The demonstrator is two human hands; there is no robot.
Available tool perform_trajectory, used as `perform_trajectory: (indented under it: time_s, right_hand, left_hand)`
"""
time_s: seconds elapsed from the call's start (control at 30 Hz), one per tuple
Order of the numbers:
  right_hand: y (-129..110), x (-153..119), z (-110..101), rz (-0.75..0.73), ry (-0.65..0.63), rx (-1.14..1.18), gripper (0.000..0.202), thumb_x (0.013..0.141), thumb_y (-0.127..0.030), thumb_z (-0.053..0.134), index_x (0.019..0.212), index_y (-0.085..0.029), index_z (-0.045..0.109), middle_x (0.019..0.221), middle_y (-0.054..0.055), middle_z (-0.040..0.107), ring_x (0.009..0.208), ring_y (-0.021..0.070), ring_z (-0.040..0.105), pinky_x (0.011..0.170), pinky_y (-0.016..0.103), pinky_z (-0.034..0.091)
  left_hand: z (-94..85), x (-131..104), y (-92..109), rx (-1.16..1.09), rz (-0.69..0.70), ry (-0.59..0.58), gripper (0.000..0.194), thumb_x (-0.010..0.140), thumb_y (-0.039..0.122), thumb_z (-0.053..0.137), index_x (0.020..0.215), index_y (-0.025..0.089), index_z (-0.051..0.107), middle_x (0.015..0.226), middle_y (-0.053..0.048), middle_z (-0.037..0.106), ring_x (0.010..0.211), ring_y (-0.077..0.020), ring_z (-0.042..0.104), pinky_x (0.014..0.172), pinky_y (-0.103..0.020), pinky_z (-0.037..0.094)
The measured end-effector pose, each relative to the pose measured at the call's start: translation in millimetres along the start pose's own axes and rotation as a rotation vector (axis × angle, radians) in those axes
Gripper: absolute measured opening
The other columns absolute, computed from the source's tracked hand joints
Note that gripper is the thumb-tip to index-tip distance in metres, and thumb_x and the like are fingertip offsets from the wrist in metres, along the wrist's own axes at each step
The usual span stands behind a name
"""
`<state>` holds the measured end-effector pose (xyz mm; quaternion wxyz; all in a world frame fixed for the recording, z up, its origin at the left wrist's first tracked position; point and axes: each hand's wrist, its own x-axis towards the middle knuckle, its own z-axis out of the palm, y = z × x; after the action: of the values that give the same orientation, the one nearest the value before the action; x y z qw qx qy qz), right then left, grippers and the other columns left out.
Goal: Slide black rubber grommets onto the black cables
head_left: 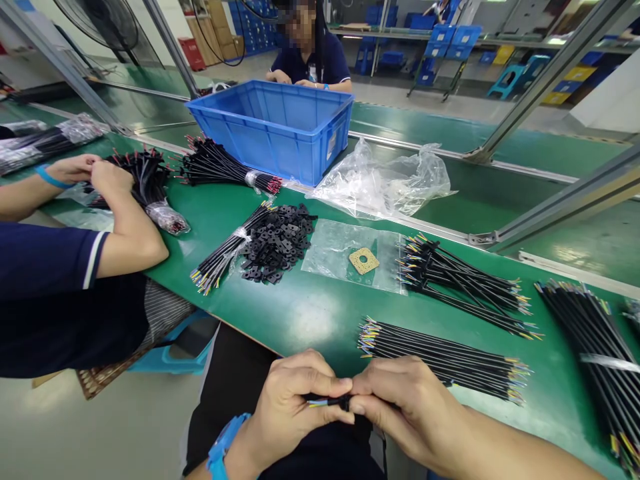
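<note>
Near the bottom centre, my left hand [300,400] and my right hand [400,400] meet, fingertips nearly touching. Between them is a black cable [334,401] whose blue and yellow wire ends point left, with a small black piece around it at my fingertips. Both hands are closed on this cable; most of its length is hidden by my right hand. Just beyond my right hand lies a row of black cables [440,353]. A heap of small black plastic parts [280,243] sits farther up the green table [300,320], beside a tied cable bundle [233,247].
A blue bin [270,127] and crumpled clear plastic [385,180] stand at the table's far edge. A flat bag [335,257] carries a yellowish square piece [363,261]. More cables [465,283] lie right. A co-worker's arms [120,220] are at left; another person sits beyond the bin.
</note>
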<state>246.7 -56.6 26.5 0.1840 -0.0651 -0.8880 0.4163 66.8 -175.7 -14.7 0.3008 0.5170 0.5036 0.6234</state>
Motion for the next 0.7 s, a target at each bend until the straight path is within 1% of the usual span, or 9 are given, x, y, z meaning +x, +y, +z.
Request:
perform_trajectory:
  time_s: [0.1,0.2,0.27,0.3,0.37,0.4,0.5,0.53,0.7]
  right_hand:
    - [-1,0,-3,-0.058,0.022,-0.096,0.042,0.117,-0.035,0.038,0.095,-0.017,0.069,0.073,0.001,0.068,0.061,0.0112,0.06,0.06,0.022,0.044]
    - [0,0,-22,-0.056,-0.004,-0.245,0.036,0.116,-0.033,0.039,0.104,-0.017,0.069,0.079,0.002,0.071,0.065,0.0117,0.066,0.065,0.022,0.049]
    - [7,-2,-45,0.006,-0.003,-0.417,0.033,0.116,-0.032,0.041,0.105,-0.018,0.069,0.081,0.002,0.073,0.069,0.0129,0.069,0.067,0.023,0.05]
    - [14,-4,-58,0.065,0.009,-0.526,0.031,0.115,-0.031,0.043,0.106,-0.019,0.07,0.083,0.003,0.074,0.071,0.014,0.071,0.068,0.023,0.051]
    - [34,-9,-87,0.171,0.092,-0.715,0.025,0.112,-0.03,0.049,0.109,-0.02,0.071,0.093,0.005,0.078,0.08,0.0167,0.074,0.071,0.025,0.053]
    - [46,-13,-101,0.257,0.136,-0.79,0.021,0.11,-0.029,0.052,0.109,-0.021,0.072,0.098,0.006,0.079,0.084,0.0183,0.076,0.072,0.025,0.053]
    - [80,-22,-130,0.492,0.14,-0.903,0.016,0.103,-0.026,0.06,0.108,-0.023,0.076,0.105,0.005,0.081,0.086,0.0211,0.077,0.07,0.027,0.053]
    - [89,-23,-135,0.525,0.141,-0.915,0.016,0.101,-0.024,0.062,0.106,-0.024,0.077,0.104,0.004,0.082,0.085,0.0212,0.077,0.069,0.028,0.052]
    - [109,-21,-133,0.563,0.132,-0.919,0.008,0.094,-0.023,0.071,0.097,-0.025,0.079,0.099,0.004,0.08,0.086,0.021,0.075,0.066,0.027,0.049]
  left_hand:
    - [-1.2,-1,-2,0.045,0.004,0.007,0.031,0.078,0.04,0.091,0.108,0.032,0.087,0.068,-0.004,0.077,0.058,-0.0151,0.069,0.058,-0.023,0.056]
    - [-8.7,-4,-12,0.09,-0.035,0.046,0.052,0.075,0.059,0.087,0.119,0.031,0.083,0.074,-0.004,0.079,0.065,-0.0173,0.073,0.065,-0.025,0.06]
    - [-17.5,-7,-24,0.166,-0.095,0.139,0.051,0.081,0.061,0.083,0.119,0.027,0.083,0.078,-0.005,0.08,0.07,-0.0188,0.075,0.071,-0.026,0.061]
    - [-22.5,-8,-31,0.227,-0.136,0.199,0.044,0.085,0.057,0.081,0.116,0.025,0.084,0.08,-0.005,0.08,0.071,-0.0192,0.076,0.073,-0.027,0.062]
    - [-32.0,-9,-45,0.355,-0.219,0.278,0.037,0.09,0.05,0.078,0.114,0.022,0.083,0.086,-0.006,0.082,0.076,-0.0204,0.077,0.076,-0.028,0.062]
    - [-35.9,-9,-51,0.406,-0.238,0.284,0.038,0.091,0.049,0.076,0.115,0.022,0.082,0.087,-0.005,0.082,0.078,-0.0209,0.078,0.076,-0.029,0.063]
    - [-41.6,-7,-62,0.504,-0.217,0.188,0.039,0.091,0.05,0.074,0.117,0.023,0.081,0.087,-0.004,0.082,0.08,-0.0215,0.079,0.076,-0.029,0.064]
    - [-41.5,-6,-62,0.525,-0.202,0.152,0.037,0.091,0.05,0.073,0.117,0.024,0.081,0.087,-0.003,0.082,0.08,-0.0213,0.079,0.077,-0.029,0.064]
    - [-36.8,0,-54,0.571,-0.118,0.087,0.027,0.095,0.045,0.07,0.113,0.028,0.081,0.087,0.0,0.081,0.078,-0.0188,0.08,0.071,-0.024,0.062]
